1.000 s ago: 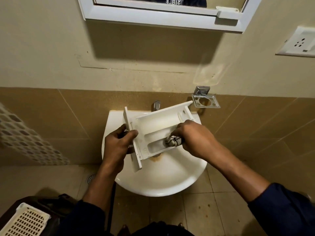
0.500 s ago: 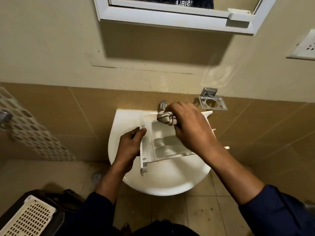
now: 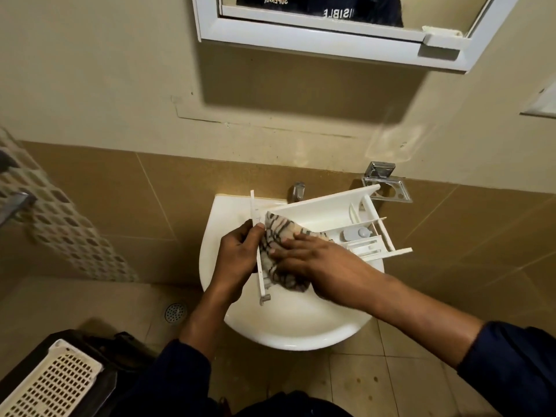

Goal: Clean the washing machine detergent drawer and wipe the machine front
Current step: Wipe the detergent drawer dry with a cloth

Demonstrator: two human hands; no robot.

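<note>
The white detergent drawer (image 3: 325, 210) lies across the white sink (image 3: 288, 329), its compartments facing up and its front panel to the left. My left hand (image 3: 237, 257) grips that front panel, fingers curled round its edge. A beige cloth with dark stripes (image 3: 276, 233) is spread over the drawer's left part. My right hand (image 3: 304, 257) lies flat on the cloth with straight fingers and presses it down into the drawer. The drawer's right end, with a grey cap (image 3: 356, 233) in one compartment, is uncovered.
A tap (image 3: 298, 191) stands at the sink's back edge, a chrome holder (image 3: 386, 188) on the wall to its right. A mirror cabinet (image 3: 331, 28) hangs above. A floor drain (image 3: 175, 312) and a dark bin with a white perforated lid (image 3: 51, 383) sit lower left.
The cloth, bunched in my right hand near the tap, is now spread flat over the drawer's left part under my open palm. The drawer has turned so its right end shows.
</note>
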